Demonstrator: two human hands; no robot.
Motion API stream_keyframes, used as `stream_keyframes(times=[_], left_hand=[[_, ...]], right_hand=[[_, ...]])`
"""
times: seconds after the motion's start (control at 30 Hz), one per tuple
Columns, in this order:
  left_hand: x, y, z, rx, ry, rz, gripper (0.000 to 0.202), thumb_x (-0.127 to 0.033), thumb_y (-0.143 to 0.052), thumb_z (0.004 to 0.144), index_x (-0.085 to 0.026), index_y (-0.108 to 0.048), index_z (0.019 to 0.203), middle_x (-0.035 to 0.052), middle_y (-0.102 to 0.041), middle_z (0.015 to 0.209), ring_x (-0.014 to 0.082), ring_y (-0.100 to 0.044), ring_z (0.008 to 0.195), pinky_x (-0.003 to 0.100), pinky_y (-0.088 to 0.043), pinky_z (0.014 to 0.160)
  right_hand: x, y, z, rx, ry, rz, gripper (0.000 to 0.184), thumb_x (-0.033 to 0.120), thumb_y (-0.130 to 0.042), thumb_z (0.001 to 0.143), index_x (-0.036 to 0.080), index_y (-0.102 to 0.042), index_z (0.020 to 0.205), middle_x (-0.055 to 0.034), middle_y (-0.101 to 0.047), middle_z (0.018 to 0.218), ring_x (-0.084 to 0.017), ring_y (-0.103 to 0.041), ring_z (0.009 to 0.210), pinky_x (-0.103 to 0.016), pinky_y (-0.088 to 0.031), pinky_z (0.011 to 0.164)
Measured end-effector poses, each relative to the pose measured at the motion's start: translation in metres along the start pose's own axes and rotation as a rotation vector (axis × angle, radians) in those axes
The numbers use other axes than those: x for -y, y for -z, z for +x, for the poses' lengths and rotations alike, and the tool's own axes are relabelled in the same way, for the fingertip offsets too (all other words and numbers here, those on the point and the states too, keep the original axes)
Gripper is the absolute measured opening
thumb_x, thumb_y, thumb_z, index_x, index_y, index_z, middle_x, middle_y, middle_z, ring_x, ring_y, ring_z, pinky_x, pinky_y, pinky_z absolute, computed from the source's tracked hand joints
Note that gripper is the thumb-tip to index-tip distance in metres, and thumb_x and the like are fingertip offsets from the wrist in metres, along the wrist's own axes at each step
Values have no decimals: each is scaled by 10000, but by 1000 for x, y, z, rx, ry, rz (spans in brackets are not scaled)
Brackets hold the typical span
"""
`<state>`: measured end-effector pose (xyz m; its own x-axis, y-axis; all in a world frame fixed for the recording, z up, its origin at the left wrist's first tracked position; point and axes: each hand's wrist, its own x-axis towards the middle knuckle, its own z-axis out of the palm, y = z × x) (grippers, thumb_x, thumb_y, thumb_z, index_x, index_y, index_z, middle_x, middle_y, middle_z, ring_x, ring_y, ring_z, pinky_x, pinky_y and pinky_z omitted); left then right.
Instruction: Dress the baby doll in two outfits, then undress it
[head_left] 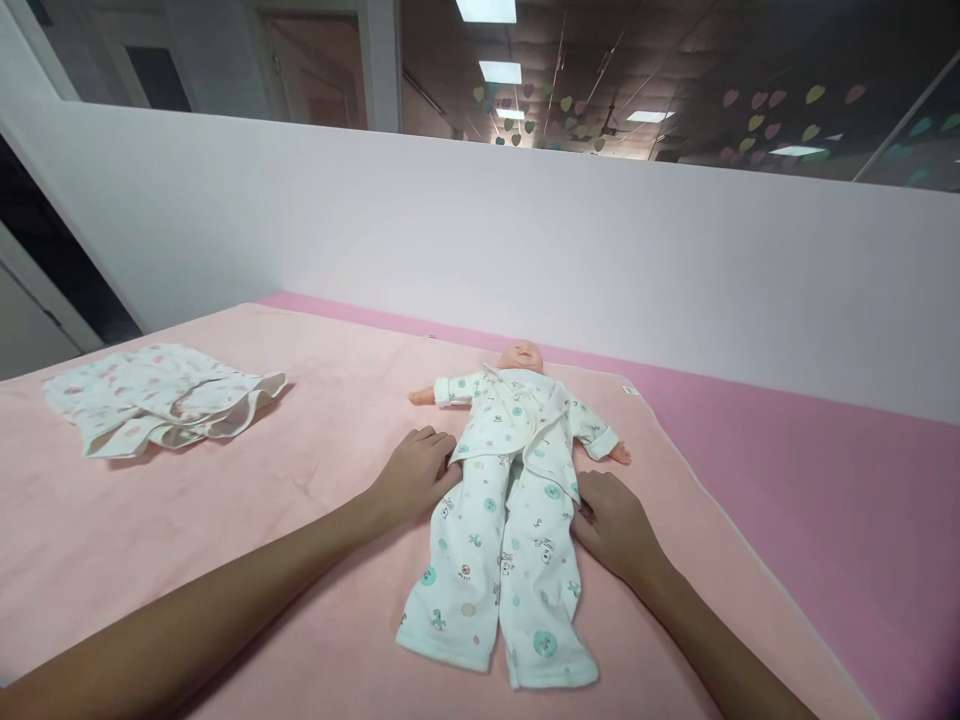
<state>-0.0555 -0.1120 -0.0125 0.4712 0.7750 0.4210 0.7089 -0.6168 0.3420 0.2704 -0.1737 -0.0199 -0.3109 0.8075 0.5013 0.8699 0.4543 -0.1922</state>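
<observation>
Lying face-up on the pink blanket (pixel 300 430), the doll (pixel 523 357) is wearing a printed white top and trousers (pixel 487 570). The left hand (pixel 411 478) is pressing against the trousers' waist on one side and the right hand (pixel 613 525) on the other. Whether either grip is pinching cloth or merely resting, I cannot tell. Another printed garment (pixel 157 395) is lying well apart to the left.

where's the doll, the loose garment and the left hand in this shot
doll (pixel 516 415): head view, on its clothed chest.
loose garment (pixel 161 397): head view, on the middle of the crumpled cloth.
left hand (pixel 414 476): head view, on the back of the hand, at the doll's waist.
</observation>
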Motion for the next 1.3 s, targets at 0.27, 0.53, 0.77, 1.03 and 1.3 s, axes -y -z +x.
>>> stream_keyframes(times=[0.27,0.53,0.77,1.03,1.3], left_hand=[[5,11,-7,47,-108,155,264,-252,-542,875,-224,-410,649,32,-570,637,211,-494,641,394,-352,694],[-4,31,54,-130,140,-159,355,-492,-422,1042,-232,-624,907,65,-738,959,283,-637,974,403,-450,850],[3,1,164,73,552,-304,428,-645,-607,889,-217,-601,892,140,-760,972,346,-698,909,381,-435,723],[4,-28,186,-124,475,-569,241,-414,-554,919,-227,-539,767,29,-637,740,206,-582,697,324,-400,642],[-14,-16,189,62,184,-591,411,-544,-531,979,-191,-740,954,84,-769,1042,256,-667,959,359,-499,868]], right_hand=[[1,14,-7,13,142,125,354,297,-502,993,242,-366,672,0,-456,625,-183,-406,612,-346,-317,632],[-7,29,58,56,-560,470,474,594,-439,1049,248,-597,766,-21,-695,779,-206,-602,706,-328,-447,668],[-44,14,146,281,-827,596,564,699,-704,848,222,-566,583,-35,-559,500,-153,-436,457,-315,-352,494],[-50,2,171,-78,-679,701,453,647,-700,856,237,-530,765,51,-508,638,-133,-447,602,-266,-377,563],[-39,-13,181,7,-619,973,355,539,-654,931,187,-694,944,-82,-747,1005,-164,-606,782,-280,-504,673]])
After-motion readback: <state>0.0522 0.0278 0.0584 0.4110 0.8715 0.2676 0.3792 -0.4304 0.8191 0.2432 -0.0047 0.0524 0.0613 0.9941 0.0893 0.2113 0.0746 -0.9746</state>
